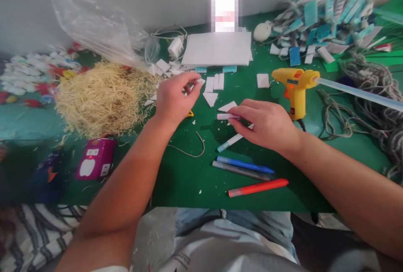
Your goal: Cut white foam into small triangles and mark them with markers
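Observation:
My left hand [174, 95] is closed in a pinch over the green table [185, 179], with a small white foam piece [201, 81] at its fingertips. My right hand [266, 124] grips a pale pinkish marker [223, 116] between thumb and fingers; the rest of it is hidden. Under that hand lies a white marker with a teal end [229, 142]. Closer to me are a blue marker [245, 165], a grey marker [239, 171] and a red marker [258, 187]. White cut pieces, among them a triangle [210, 99], lie between and beyond my hands.
A yellow glue gun [296, 89] stands at right, its glue stick jutting out, before grey cord [374, 91]. Foam scraps [327, 16] are heaped behind. White sheets [217, 49] lie at the back. Left are straw [100, 100], a plastic bag [103, 28] and a purple power socket [96, 158].

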`<state>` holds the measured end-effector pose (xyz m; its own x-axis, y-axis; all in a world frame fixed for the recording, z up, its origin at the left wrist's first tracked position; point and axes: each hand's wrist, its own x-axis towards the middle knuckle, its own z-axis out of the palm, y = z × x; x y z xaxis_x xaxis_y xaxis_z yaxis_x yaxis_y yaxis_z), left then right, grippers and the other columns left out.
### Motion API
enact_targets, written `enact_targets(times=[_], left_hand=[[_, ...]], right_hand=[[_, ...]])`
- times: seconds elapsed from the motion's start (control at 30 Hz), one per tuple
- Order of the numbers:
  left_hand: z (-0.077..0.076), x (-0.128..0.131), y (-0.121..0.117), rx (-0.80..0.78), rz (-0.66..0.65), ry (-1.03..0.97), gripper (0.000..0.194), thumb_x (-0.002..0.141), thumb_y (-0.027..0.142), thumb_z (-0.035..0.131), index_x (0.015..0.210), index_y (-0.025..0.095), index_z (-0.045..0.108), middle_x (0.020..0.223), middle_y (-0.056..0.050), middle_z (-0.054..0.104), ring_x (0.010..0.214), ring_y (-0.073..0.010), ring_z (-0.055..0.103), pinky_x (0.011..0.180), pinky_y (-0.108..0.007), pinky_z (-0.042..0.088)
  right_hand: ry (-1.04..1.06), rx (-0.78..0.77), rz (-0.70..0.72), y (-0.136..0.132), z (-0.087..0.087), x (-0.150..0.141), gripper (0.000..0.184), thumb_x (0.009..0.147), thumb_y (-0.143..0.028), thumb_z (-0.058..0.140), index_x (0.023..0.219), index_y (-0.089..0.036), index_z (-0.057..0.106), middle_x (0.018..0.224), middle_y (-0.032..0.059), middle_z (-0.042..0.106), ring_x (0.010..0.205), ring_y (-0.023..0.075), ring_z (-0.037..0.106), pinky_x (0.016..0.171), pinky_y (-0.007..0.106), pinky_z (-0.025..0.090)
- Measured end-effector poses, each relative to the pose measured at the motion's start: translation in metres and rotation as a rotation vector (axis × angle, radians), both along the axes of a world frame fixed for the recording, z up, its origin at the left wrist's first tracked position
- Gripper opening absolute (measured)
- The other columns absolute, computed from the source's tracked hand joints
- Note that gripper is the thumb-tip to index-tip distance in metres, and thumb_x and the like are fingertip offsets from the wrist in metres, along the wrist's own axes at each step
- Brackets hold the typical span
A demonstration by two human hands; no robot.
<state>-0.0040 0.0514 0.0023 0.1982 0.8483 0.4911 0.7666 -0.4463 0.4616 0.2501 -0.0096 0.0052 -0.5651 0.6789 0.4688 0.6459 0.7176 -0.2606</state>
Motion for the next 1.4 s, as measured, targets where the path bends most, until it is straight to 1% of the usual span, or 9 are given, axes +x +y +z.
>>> enact_targets(times=[0.13, 0.27, 0.47, 0.63, 0.8, 0.9, 1.1, 1.27, 1.4], left_hand=[[0.017, 0.016, -0.037, -0.026, -0.130, -0.060, 0.020, 0.099, 0.039, 0.066, 0.092, 0.023, 0.078, 0.086, -0.001, 0.081, 0.074, -0.0154, 0.072, 0.076, -0.028, 0.060], [0.010, 0.032, -0.064, -0.258, -0.270, -0.289, 0.023, 0.093, 0.040, 0.078, 0.105, 0.020, 0.078, 0.084, 0.000, 0.082, 0.068, -0.0132, 0.073, 0.067, -0.022, 0.061], [0.000, 0.045, -0.074, -0.418, -0.224, -0.604, 0.016, 0.088, 0.037, 0.082, 0.093, 0.022, 0.082, 0.085, -0.001, 0.084, 0.071, -0.0152, 0.078, 0.068, -0.024, 0.067], [0.005, 0.043, -0.078, -0.456, -0.208, -0.636, 0.023, 0.089, 0.044, 0.083, 0.091, 0.021, 0.082, 0.079, -0.002, 0.082, 0.064, -0.0168, 0.078, 0.060, -0.027, 0.067], [0.010, 0.029, -0.072, -0.271, -0.166, -0.378, 0.011, 0.093, 0.034, 0.075, 0.094, 0.024, 0.079, 0.079, 0.001, 0.081, 0.069, -0.0149, 0.076, 0.065, -0.025, 0.063], [0.014, 0.014, -0.066, -0.151, -0.108, -0.032, 0.006, 0.092, 0.030, 0.073, 0.095, 0.024, 0.073, 0.076, 0.002, 0.077, 0.064, -0.0145, 0.071, 0.063, -0.026, 0.055], [0.015, 0.001, -0.069, -0.141, -0.041, 0.584, 0.005, 0.088, 0.024, 0.065, 0.084, 0.024, 0.063, 0.058, 0.000, 0.060, 0.052, -0.0213, 0.062, 0.045, -0.030, 0.032], [0.013, 0.016, -0.075, -0.010, -0.087, 0.541, 0.007, 0.091, 0.023, 0.062, 0.084, 0.023, 0.063, 0.078, -0.007, 0.072, 0.077, -0.0265, 0.072, 0.061, -0.035, 0.053], [0.001, 0.038, -0.066, -0.021, -0.220, 0.389, 0.028, 0.100, 0.030, 0.064, 0.122, 0.013, 0.065, 0.117, -0.017, 0.077, 0.111, -0.0334, 0.074, 0.090, -0.042, 0.061]], right_hand=[[0.027, -0.006, -0.021, -0.001, 0.002, 0.001, 0.030, 0.104, -0.030, 0.054, 0.099, -0.016, 0.079, 0.080, 0.0061, 0.073, 0.064, 0.0147, 0.059, 0.057, 0.027, 0.039], [0.023, -0.069, -0.026, -0.001, 0.004, 0.003, 0.030, 0.102, -0.030, 0.051, 0.102, -0.017, 0.077, 0.083, 0.0059, 0.071, 0.063, 0.0144, 0.056, 0.058, 0.027, 0.038], [-0.064, -0.095, -0.013, -0.002, 0.005, 0.003, 0.042, 0.107, -0.038, 0.043, 0.093, -0.016, 0.075, 0.073, 0.0060, 0.068, 0.062, 0.0160, 0.055, 0.055, 0.028, 0.032], [-0.093, -0.122, -0.078, -0.002, 0.005, 0.002, 0.052, 0.109, -0.052, 0.041, 0.075, -0.021, 0.066, 0.061, 0.0030, 0.060, 0.053, 0.0149, 0.048, 0.052, 0.030, 0.024], [-0.039, -0.144, -0.144, 0.002, 0.004, 0.003, 0.046, 0.103, -0.055, 0.053, 0.079, -0.020, 0.069, 0.062, 0.0024, 0.061, 0.054, 0.0155, 0.051, 0.052, 0.029, 0.032], [0.052, -0.119, -0.183, 0.005, 0.002, 0.006, 0.030, 0.099, -0.035, 0.054, 0.104, -0.016, 0.078, 0.080, 0.0076, 0.074, 0.066, 0.0199, 0.065, 0.059, 0.031, 0.046], [0.242, -0.061, -0.264, 0.007, 0.005, 0.009, 0.050, 0.107, -0.025, 0.044, 0.154, -0.029, 0.059, 0.101, 0.0076, 0.078, 0.088, 0.0225, 0.075, 0.081, 0.038, 0.061], [0.356, -0.069, -0.169, 0.002, 0.007, 0.008, 0.039, 0.109, -0.025, 0.043, 0.131, -0.032, 0.075, 0.104, 0.0100, 0.075, 0.079, 0.0205, 0.074, 0.070, 0.038, 0.060], [0.590, -0.169, -0.175, 0.000, 0.003, 0.005, 0.041, 0.105, -0.020, 0.041, 0.130, -0.025, 0.073, 0.101, 0.0084, 0.077, 0.073, 0.0190, 0.072, 0.069, 0.038, 0.062]])
